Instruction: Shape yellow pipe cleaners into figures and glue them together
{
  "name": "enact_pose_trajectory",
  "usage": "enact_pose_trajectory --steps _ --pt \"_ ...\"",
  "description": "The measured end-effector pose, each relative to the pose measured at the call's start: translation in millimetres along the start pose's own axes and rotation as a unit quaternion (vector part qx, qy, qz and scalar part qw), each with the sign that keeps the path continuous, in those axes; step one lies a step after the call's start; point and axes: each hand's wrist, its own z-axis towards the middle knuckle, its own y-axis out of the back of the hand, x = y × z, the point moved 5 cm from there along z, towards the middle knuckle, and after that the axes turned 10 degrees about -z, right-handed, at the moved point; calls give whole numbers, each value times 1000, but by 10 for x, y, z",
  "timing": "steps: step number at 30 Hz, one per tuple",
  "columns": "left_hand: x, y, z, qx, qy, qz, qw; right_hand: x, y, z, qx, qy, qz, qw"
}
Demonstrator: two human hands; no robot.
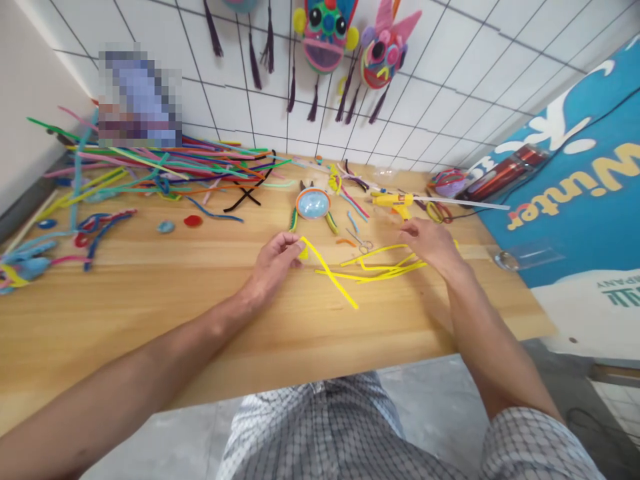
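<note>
Glue gun [396, 202] & scissors [361, 243] just behind yellow pipe cleaners [373, 270].

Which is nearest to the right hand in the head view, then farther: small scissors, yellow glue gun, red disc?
1. Small scissors, just left of the right hand.
2. Yellow glue gun, behind the hand.
3. Red disc, far left.

On the table [150, 300], scissors [361, 243] lie between the hands, glue gun [395, 202] behind, pipe cleaners [165, 167] far left.
</note>
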Motion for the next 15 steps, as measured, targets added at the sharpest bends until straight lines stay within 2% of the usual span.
enact_pose_trajectory --steps 3,6,9,13,15 --pt "-6 30 13 -16 -17 29 999 -303 -50 15 5 -50 -3 999" --pt "-10 26 17 -7 -16 34 999 -463 -100 -12 -8 -53 21 998" --pt "-13 22 12 3 -11 33 999 -483 -172 -160 -21 -31 38 999" --pt "15 60 23 -1 -9 40 999 -383 -271 -464 -19 51 66 996" --pt "43 79 30 2 -6 43 999 -431 -262 -543 -37 50 78 995"
